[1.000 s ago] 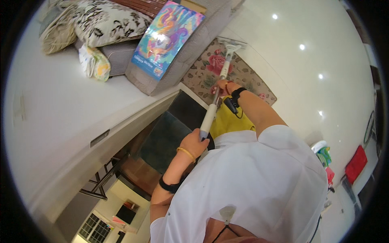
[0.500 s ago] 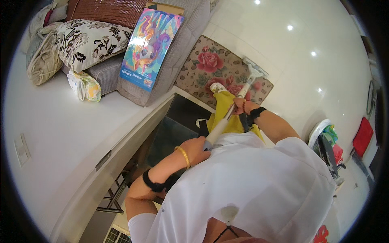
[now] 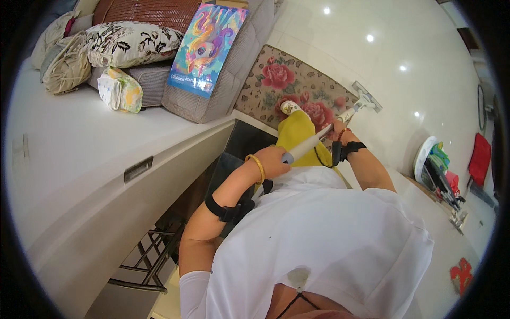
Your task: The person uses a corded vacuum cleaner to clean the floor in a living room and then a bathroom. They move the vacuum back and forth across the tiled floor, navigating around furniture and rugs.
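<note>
Floor tool (image 3: 308,148): long pale pole, flat head (image 3: 366,97) over tiles just beside mat's (image 3: 249,101) right end. Left hand (image 3: 273,162) wrapped round pole's upper end; right hand (image 3: 338,130) gripping lower down. Probably light, stiff, smooth; best held at both these spots. Patterned shoe (image 3: 289,108) on mat may obstruct. Sofa (image 3: 228,85) left of mat, bearing colourful box (image 3: 207,50); white container (image 3: 422,154) right of mat.
</note>
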Demonstrator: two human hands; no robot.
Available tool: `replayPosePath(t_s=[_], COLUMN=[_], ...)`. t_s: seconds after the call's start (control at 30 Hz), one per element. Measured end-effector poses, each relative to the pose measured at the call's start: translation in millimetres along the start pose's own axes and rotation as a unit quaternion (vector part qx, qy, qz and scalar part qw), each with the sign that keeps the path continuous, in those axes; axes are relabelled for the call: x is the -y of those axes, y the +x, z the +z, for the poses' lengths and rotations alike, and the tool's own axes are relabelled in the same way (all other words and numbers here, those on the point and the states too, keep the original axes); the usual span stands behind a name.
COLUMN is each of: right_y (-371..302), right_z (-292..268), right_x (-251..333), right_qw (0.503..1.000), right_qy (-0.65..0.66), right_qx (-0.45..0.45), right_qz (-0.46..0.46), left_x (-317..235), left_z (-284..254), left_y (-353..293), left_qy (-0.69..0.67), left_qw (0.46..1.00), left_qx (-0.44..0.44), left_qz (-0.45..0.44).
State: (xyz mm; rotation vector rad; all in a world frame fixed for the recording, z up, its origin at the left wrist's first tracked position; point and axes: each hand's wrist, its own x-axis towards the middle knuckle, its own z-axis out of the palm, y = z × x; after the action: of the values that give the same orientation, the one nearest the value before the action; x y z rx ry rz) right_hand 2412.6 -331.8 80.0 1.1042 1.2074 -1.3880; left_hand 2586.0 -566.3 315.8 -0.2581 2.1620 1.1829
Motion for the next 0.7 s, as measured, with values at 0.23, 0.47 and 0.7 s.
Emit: replayPosePath(t_s=[0.23,0.47,0.7], right_y=[5,70,79], right_z=[-21,-9,41], right_x=[-13,19,24], right_qw=[0.991,0.951,0.924], right_qy=[-0.117,-0.292,-0.375], right_qx=[-0.028,-0.070,-0.034], right_qz=[-0.058,-0.074,-0.069], left_x=[8,5,12], left_z=[28,23,-25], left_y=[-5,44,35], left_qy=[-0.108,-0.125,-0.163], left_qw=[0.990,0.987,0.968], left_qx=[0.048,0.032,-0.026], left_qz=[-0.071,-0.093,-0.191])
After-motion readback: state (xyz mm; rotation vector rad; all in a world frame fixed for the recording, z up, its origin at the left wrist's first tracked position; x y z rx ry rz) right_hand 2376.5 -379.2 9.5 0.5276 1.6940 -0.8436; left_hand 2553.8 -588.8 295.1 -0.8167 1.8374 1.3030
